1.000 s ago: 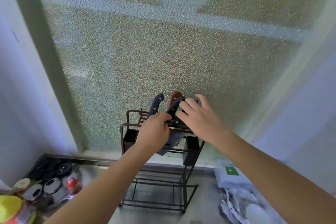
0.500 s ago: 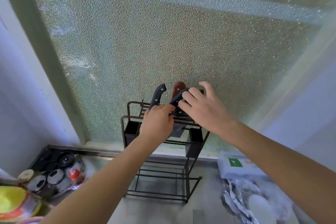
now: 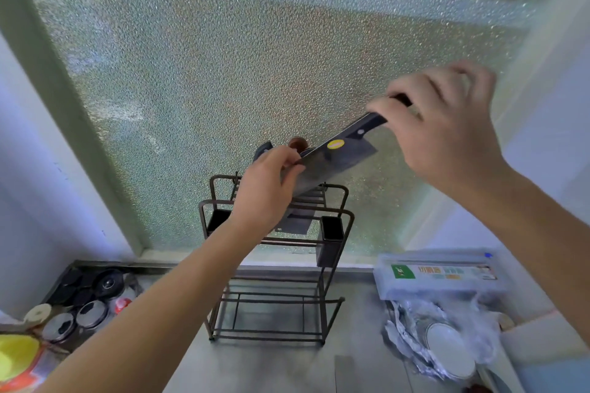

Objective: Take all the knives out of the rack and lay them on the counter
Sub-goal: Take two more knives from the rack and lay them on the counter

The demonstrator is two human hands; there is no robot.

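cleaver [image 3: 335,159] now lifted from rack [image 3: 332,201]

light: bright daylight, diffuse, coming through the frosted window [image 3: 255,73] straight ahead
backlight: rack [image 3: 274,265] reads as a dark silhouette against the glass
glare: faint sparkle on the pebbled glass, pale streaks across the top; no blown-out patch
shadows: soft, weak; dim grey under the rack on the desk [image 3: 287,367]
blur: motion blur on the right hand [image 3: 447,134], fingertips smeared; left hand [image 3: 265,188] sharper
focus: bottom corners soft, jars [image 3: 79,313] at left and plastic wrap [image 3: 440,338] at right mushy
distortion: wide-angle; window frame [image 3: 64,112] leans inward, forearms stretched toward the bottom edge
colour: cool, bluish cast on side walls
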